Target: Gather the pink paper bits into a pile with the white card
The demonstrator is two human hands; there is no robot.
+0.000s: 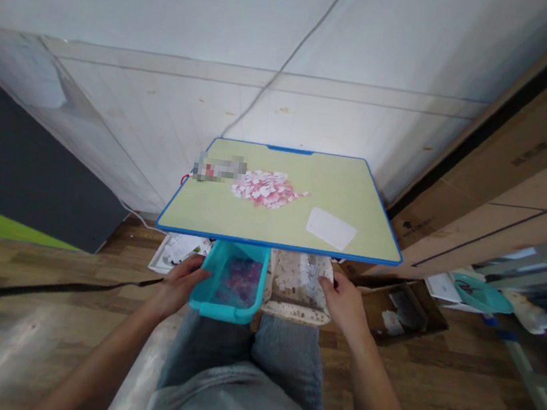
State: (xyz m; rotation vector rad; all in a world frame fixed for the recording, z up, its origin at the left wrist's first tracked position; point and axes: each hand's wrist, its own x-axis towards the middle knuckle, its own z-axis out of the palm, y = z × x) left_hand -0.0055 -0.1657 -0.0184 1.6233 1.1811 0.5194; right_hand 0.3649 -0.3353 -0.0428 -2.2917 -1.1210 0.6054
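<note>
My left hand [183, 280] grips the left rim of a teal plastic basin [223, 313], which has a pink and purple mass inside that I cannot make out. On the other side, my right hand [344, 302] is closed on the right edge of a stained, off-white tray [294, 312]. The two containers sit side by side above my knees, their far ends hidden under a small table [250, 225] with a pale yellow top and blue rim. On the tabletop lies a heap of small pink and white pieces [269, 190], with a white rectangular card [331, 229] to its right.
A blurred-out item [220, 168] lies at the table's back left. A white cable [293, 56] runs down the wall. Cardboard [503, 148] leans at the right, above an open carton [403, 313] on the floor. A dark strap [66, 286] crosses the left side.
</note>
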